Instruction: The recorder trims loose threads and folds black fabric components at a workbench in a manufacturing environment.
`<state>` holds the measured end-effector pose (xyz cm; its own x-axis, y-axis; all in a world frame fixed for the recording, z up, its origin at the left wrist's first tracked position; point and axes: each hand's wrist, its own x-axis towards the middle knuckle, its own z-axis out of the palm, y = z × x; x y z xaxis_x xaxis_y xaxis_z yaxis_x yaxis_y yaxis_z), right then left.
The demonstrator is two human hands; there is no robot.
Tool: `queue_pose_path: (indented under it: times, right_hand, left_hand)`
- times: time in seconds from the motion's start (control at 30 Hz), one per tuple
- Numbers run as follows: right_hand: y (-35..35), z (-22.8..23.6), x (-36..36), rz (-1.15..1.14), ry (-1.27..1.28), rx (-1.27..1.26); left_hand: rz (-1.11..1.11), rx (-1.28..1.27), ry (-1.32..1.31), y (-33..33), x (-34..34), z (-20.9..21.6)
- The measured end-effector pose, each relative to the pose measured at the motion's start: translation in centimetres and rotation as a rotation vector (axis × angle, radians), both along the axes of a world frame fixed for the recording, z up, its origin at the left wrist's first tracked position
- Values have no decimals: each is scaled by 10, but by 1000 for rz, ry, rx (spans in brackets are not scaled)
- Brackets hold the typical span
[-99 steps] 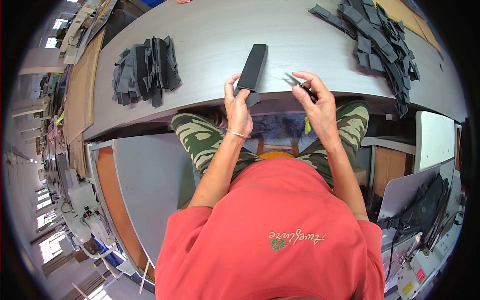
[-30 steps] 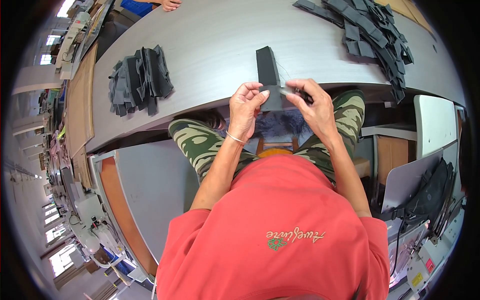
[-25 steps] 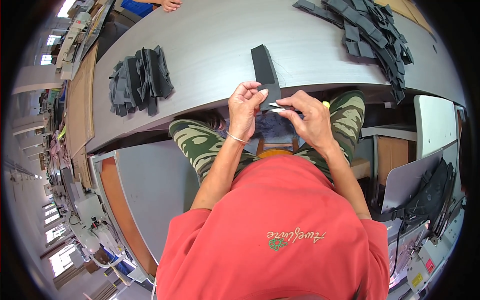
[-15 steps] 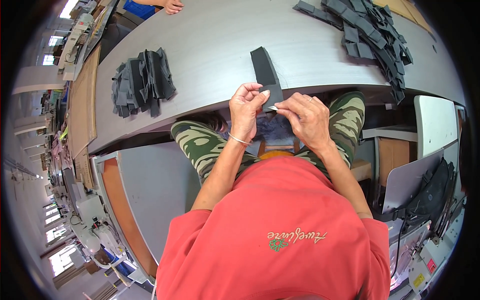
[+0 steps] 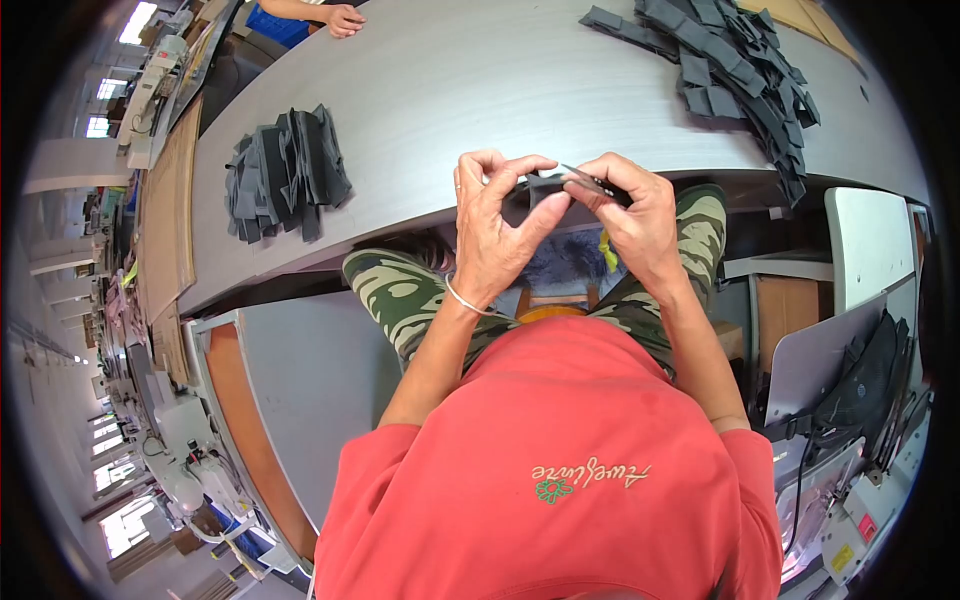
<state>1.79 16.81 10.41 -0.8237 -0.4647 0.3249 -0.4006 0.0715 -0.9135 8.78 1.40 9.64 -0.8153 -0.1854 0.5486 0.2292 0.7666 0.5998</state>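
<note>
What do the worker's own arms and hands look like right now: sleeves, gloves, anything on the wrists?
Short red sleeves leave the forearms uncovered. The left hand is ungloved, with a thin, pale bracelet around its wrist. The right hand is ungloved too, its wrist bare.

Charcoal strip [image 5: 543, 186] between the fingers [image 5: 526, 165]
Beyond them, a pale grey tabletop [image 5: 440, 85]; below them, green-and-cream camouflage trousers [image 5: 392, 287] and a red shirt [image 5: 550, 410].

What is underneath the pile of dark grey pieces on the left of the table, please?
The pile lies on the grey tabletop, which shows all around it. The spot directly beneath is covered, so anything hidden there cannot be seen.
</note>
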Motion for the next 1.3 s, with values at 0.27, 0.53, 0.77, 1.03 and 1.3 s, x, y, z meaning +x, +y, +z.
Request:
queue_pose_path:
  times: [0.27,0.53,0.77,1.03,1.3]
  right_hand:
    - [-7,-10,-6,-192,277,234]
    - [-7,-12,-8,-189,458,562]
    - [-9,-12,-8,-128,328,596]
    - [1,-21,-19,-104,89,63]
    - [15,-22,-17,-127,406,350]
  left_hand:
    - [-263,958,-418,8,-2,-3]
    - [-158,980,-464,11,-1,-17]
    - [-128,836,-458,8,-2,-29]
    - [-207,1204,-550,-2,-1,-15]
    - [-216,1278,-541,-4,-1,-14]
